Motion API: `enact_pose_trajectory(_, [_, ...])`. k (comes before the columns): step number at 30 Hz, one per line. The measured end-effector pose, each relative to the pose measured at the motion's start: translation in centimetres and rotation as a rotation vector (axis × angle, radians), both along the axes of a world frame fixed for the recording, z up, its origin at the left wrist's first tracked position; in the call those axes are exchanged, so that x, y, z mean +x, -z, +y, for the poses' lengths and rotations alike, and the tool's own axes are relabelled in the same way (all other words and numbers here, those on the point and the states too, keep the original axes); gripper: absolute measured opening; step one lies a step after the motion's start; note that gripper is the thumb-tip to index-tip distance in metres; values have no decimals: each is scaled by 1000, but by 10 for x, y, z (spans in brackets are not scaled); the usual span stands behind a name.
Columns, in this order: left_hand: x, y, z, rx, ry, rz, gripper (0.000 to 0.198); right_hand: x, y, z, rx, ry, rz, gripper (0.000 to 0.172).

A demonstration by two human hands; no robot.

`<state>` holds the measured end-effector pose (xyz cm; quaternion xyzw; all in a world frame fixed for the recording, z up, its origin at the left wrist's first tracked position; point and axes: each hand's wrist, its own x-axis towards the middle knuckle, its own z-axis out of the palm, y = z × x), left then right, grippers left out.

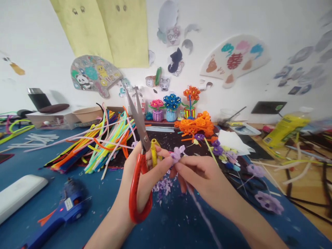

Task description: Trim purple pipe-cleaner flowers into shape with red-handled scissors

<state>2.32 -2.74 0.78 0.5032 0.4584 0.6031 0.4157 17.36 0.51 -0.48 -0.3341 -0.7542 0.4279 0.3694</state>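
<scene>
My left hand [140,176] is closed, with red-handled scissors [138,195] hooked over it, their blades pointing up and slightly apart. A short yellow tube [154,152] stands among its fingers; I cannot tell how firmly it is held. Thumb and finger of this hand pinch a light purple pipe cleaner [175,155] bent into small petal-like loops. My right hand [204,173] pinches the same piece from the other side, its fingertips meeting the left ones. The long tail of the pipe cleaner hangs below the right hand toward me. Purple clippings [163,186] lie beneath.
A blue glue gun [70,207] and a white case [22,193] lie at the left. Bundled colored pipe cleaners [103,141] lie behind my left hand. Orange pipe-cleaner pieces [198,124], finished potted flowers [171,107] and purple flowers [269,202] are at the back and right.
</scene>
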Motion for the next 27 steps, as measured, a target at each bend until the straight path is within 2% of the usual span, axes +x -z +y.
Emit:
enact_pose_trajectory(4, [1, -1, -2, -2, -186, 109, 29, -3, 4, -5, 598, 474, -23, 11])
enact_pose_trajectory(5, [2, -2, -2, -8, -209, 128, 30, -3, 4, -6, 704, 527, -30, 9])
enact_pose_trajectory(7, [4, -4, -3, -14, -213, 144, 30, -3, 4, -7, 836, 544, -57, 5])
enact_pose_trajectory(11, [5, -4, -4, -18, -200, 171, 30, -2, 2, -8, 952, 512, -95, 7])
enact_pose_trajectory(17, [6, -4, -5, -1, -260, 206, 29, -1, 5, -6, 1083, 498, -105, 8])
enact_pose_trajectory(27, [7, 0, -2, 43, -234, 207, 28, -2, 8, -3, 1217, 517, -215, 10])
